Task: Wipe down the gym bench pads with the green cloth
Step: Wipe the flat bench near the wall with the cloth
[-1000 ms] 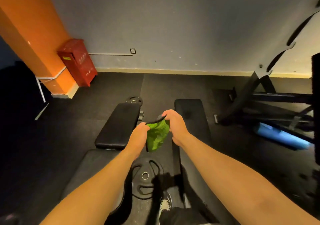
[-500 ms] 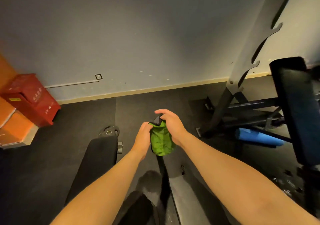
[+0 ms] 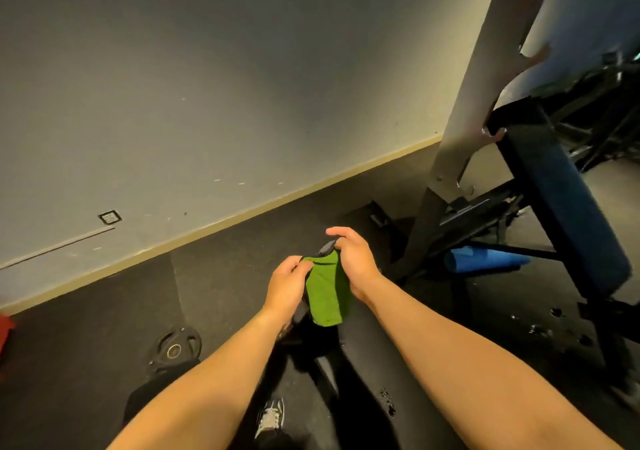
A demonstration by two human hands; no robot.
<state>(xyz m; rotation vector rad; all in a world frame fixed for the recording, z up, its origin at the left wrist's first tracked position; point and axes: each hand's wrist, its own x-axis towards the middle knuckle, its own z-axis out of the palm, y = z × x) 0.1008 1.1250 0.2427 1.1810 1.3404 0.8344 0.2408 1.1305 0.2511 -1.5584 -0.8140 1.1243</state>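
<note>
The green cloth (image 3: 325, 292) hangs folded in the air between the two hands, above the near end of a black bench pad (image 3: 374, 363) that runs down toward the bottom of the view. The left hand (image 3: 285, 287) pinches the cloth's upper left corner, fingers curled in against the thumb. The right hand (image 3: 351, 259) grips the upper right edge, where a dark trim shows, with the index finger lifted clear and the other fingers curled around the fabric. Both forearms reach in from below. A weight plate (image 3: 175, 345) lies on the dark rubber floor to the left, a shoe (image 3: 272, 416) shows below, and a blue roller (image 3: 485, 259) rests under the inclined bench (image 3: 561, 214) at right.
</note>
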